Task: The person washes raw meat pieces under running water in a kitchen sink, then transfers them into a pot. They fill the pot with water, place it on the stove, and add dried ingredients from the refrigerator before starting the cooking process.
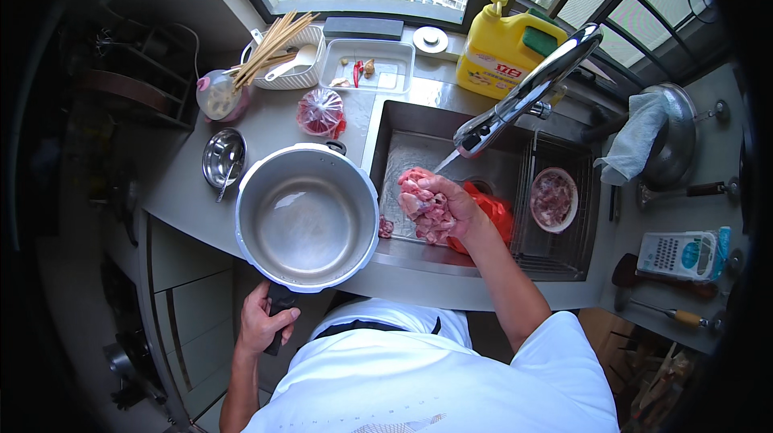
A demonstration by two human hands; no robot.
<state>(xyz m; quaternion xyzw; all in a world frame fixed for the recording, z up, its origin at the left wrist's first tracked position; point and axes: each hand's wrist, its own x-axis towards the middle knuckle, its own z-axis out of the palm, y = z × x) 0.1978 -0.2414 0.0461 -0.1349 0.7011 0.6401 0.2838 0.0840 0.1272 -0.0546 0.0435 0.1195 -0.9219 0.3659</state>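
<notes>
My right hand (pixel 456 206) holds a clump of raw meat pieces (pixel 427 209) over the sink (pixel 398 143), where water runs from the chrome faucet (pixel 507 113) just behind the meat. Around the black handle (pixel 275 342) of a metal pot (pixel 307 215), the fingers of my left hand (pixel 266 321) are closed. The pot stands on the counter left of the sink, with a shiny bottom and no food visible inside. A red plastic bag (pixel 492 212) lies in the sink, partly hidden by my right arm. A small piece of meat (pixel 385 227) lies at the sink's left side.
A bowl of meat (pixel 554 199) sits on the wire rack (pixel 525 240) in the sink. Behind are a yellow detergent jug (pixel 495 65), a clear tray (pixel 395 77) with chillies, and a plastic-wrapped bundle (pixel 320 112). A steel bowl (pixel 223 152) with a spoon stands left of the pot.
</notes>
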